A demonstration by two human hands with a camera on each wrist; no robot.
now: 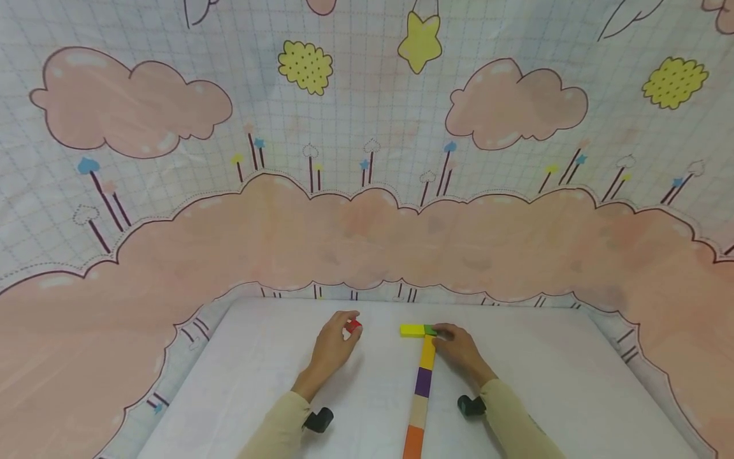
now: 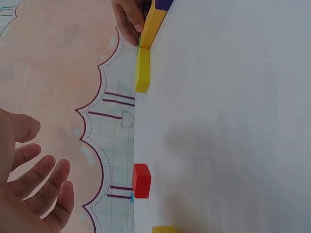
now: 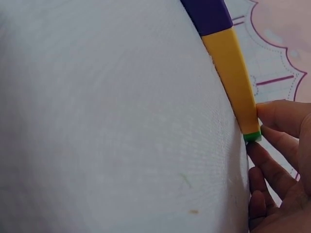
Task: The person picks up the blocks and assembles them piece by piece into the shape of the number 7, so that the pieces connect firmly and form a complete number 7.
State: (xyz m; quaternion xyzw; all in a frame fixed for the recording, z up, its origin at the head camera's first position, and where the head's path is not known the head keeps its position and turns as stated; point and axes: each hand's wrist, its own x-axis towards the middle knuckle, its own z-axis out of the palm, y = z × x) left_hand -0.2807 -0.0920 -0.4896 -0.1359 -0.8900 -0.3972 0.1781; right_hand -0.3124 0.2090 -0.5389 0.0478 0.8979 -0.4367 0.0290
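Touching the joined block row (image 1: 423, 382) near the surface's (image 1: 550, 357) far edge, right grip (image 1: 459, 349) pinches green block (image 1: 429, 329); left grip (image 1: 331, 347) relaxed, red block (image 2: 141, 181) unjoined.

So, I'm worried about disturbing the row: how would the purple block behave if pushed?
The purple block is probably rigid, given its straight edges. Its flat sides suggest sliding, not rolling. Pushed lengthwise, it would likely shove the golden-yellow block or beige block, which appear to abut its ends.

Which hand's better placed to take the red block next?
Probably the left hand: its open fingers are near the red block, while the right hand is occupied at the green block.
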